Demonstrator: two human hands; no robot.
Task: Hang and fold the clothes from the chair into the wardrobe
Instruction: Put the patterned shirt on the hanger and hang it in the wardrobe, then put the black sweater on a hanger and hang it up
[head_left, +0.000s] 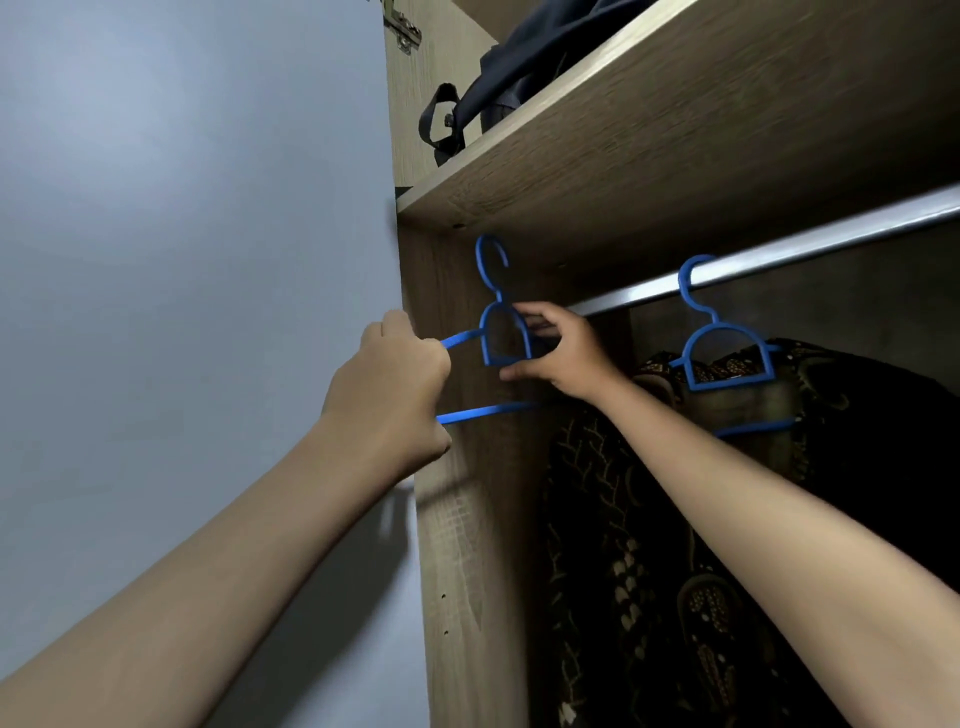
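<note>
An empty blue plastic hanger (491, 296) is held up in front of the wardrobe's left wall, its hook free below the shelf and off the rail. My left hand (395, 384) grips the hanger's left end in a fist. My right hand (558, 353) pinches its centre loop between thumb and fingers. A metal rail (810, 247) runs up to the right. On it hangs a second blue hanger (722, 338) carrying a dark patterned garment (675, 545), just right of my right arm.
A wooden shelf (649, 130) sits above the rail, with dark blue bag or clothing (519, 67) and a strap on it. The wardrobe's wooden side panel (467, 519) stands centre. A plain grey wall (182, 260) fills the left. A door hinge (402, 28) shows at top.
</note>
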